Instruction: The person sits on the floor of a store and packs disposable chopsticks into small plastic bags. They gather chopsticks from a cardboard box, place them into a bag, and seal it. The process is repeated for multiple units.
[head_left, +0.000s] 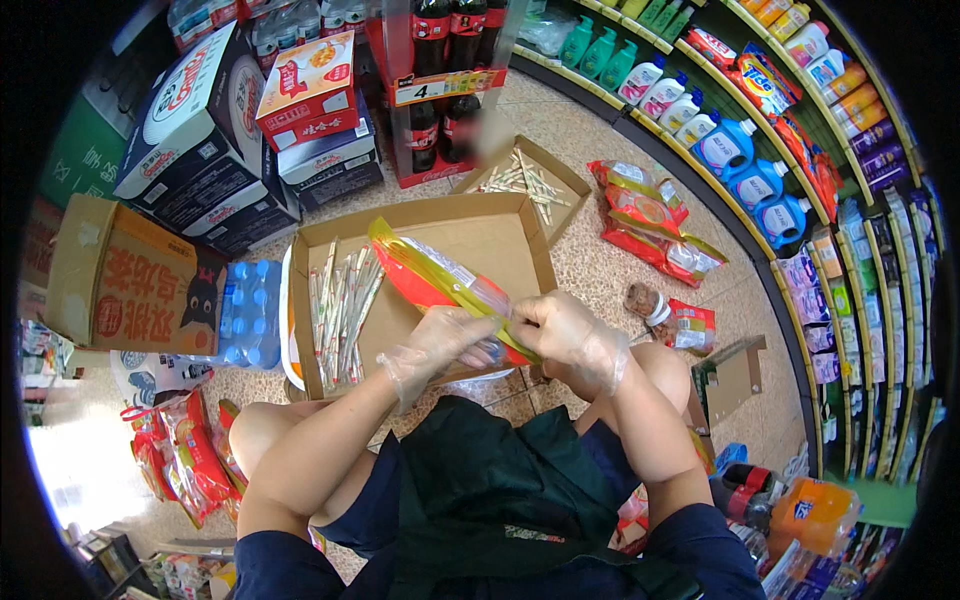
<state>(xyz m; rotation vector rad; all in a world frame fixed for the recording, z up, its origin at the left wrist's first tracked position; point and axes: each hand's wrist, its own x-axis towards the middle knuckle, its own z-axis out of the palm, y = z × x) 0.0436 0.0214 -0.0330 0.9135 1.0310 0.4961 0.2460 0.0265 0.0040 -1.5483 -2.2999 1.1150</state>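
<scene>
A red and gold plastic food packet (431, 274) with a clear section lies slanted across both hands. My left hand (446, 341), in a thin clear plastic glove, grips the packet's lower part from the left. My right hand (566, 334), gloved the same way, pinches its near right edge. Whether the packet's seal is torn cannot be seen. Below it is a shallow cardboard tray (480, 214). Long thin paper-wrapped sticks (341, 307) lie along its left side. More such sticks (525, 184) are scattered in a smaller cardboard tray (574, 191) behind.
Red packets (652, 217) and a jar with a white lid (649, 304) lie on the floor at right. Further packets (184, 450) are at left, near shrink-wrapped bottles (251, 311) and a carton (142, 281). Shelves of detergent (750, 176) curve along the right; a cola rack (442, 97) stands ahead.
</scene>
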